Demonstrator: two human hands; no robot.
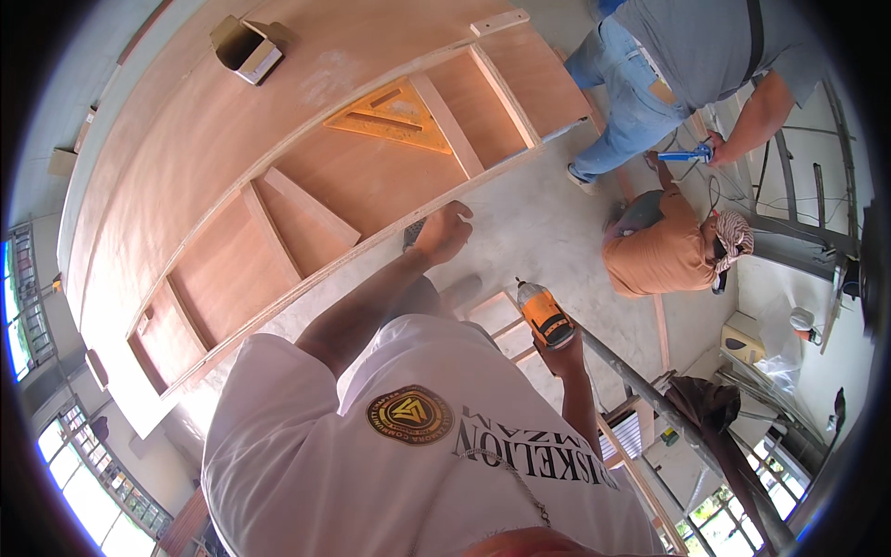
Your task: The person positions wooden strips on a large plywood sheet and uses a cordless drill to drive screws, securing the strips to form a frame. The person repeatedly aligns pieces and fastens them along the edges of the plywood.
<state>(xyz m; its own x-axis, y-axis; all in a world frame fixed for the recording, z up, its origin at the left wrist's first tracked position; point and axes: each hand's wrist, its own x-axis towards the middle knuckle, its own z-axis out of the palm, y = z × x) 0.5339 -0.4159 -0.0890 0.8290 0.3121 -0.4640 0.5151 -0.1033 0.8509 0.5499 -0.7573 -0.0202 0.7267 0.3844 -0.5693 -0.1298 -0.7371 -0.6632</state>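
My right hand (566,360) is wrapped round the handle of an orange and black cordless drill (540,308), its bit pointing up and away from me. Ahead and to the left, my left hand (444,234) is closed with fingers curled, just beside the near edge of a framed plywood panel (278,218). What lies in its fingers, if anything, is hidden. Light wooden battens cross the frame. One loose-looking batten (313,206) lies slanted within it, and a yellow triangular square (394,116) rests farther along.
A small open cardboard box (246,51) sits on the plywood. At the far right stands a person in jeans (631,88) holding a blue tool (685,153). Another person in a brown shirt (659,246) crouches nearby. A metal pole (650,395) slants past my right side.
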